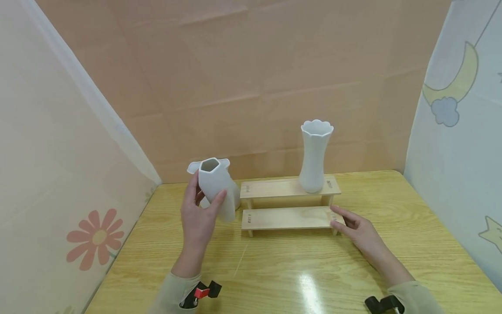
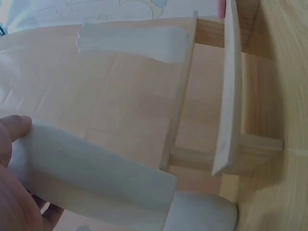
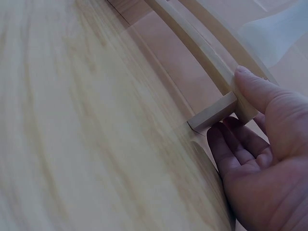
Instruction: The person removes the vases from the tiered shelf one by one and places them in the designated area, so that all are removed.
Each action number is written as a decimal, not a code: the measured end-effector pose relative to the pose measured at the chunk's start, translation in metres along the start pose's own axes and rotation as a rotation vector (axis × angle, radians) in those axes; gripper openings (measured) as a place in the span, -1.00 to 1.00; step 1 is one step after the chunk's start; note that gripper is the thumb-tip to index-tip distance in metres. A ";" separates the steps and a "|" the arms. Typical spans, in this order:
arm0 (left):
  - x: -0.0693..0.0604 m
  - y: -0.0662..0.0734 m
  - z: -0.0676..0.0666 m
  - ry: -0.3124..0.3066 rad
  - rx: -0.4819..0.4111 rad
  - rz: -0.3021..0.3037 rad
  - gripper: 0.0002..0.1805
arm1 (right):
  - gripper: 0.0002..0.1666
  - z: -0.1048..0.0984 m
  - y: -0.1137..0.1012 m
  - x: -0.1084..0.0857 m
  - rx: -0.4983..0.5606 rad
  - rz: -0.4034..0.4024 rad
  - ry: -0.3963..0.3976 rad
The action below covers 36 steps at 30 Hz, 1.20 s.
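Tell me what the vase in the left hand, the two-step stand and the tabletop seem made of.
Held vase: probably ceramic, from its smooth, even white surface; plastic is possible. Two-step stand: likely wood, pale and matte, with faint grain. Tabletop: wood or wood-look laminate; streaky grain shows, and a bright reflection suggests a glossy coat.

The head view is evenly lit, with soft shadow beneath the shelf (image 1: 290, 217) and a white streak of glare on the near part of the table (image 1: 266, 272). The left wrist view is hazy, overbright at its upper left corner, and shows the upright vase (image 2: 134, 42) with soft outlines. The right wrist view is dimmer and bluish: table grain blurs, the shelf bows through distortion, and shadow covers the palm side of the right hand (image 3: 272, 156).
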<state>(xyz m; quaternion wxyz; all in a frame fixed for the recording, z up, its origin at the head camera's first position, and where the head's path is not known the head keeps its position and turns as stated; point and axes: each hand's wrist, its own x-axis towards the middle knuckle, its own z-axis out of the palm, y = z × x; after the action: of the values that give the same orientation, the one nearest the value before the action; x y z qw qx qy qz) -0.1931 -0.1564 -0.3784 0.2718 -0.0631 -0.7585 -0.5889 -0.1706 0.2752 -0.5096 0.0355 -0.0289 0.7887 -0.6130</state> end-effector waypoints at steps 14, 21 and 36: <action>0.002 -0.041 0.002 0.014 -0.029 -0.024 -0.06 | -0.17 0.000 -0.002 -0.003 0.014 -0.005 -0.005; 0.003 -0.053 0.007 0.029 -0.032 -0.029 -0.11 | -0.16 0.001 -0.001 -0.002 0.013 -0.005 -0.010; -0.002 -0.066 0.014 0.010 -0.060 -0.053 -0.10 | -0.18 0.000 -0.003 0.000 -0.013 0.007 0.003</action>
<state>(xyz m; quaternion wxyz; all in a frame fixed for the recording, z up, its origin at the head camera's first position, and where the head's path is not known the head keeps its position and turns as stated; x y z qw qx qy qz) -0.2240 -0.1624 -0.4381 0.2579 -0.0479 -0.7406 -0.6186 -0.1701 0.2741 -0.5067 0.0363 -0.0252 0.7929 -0.6077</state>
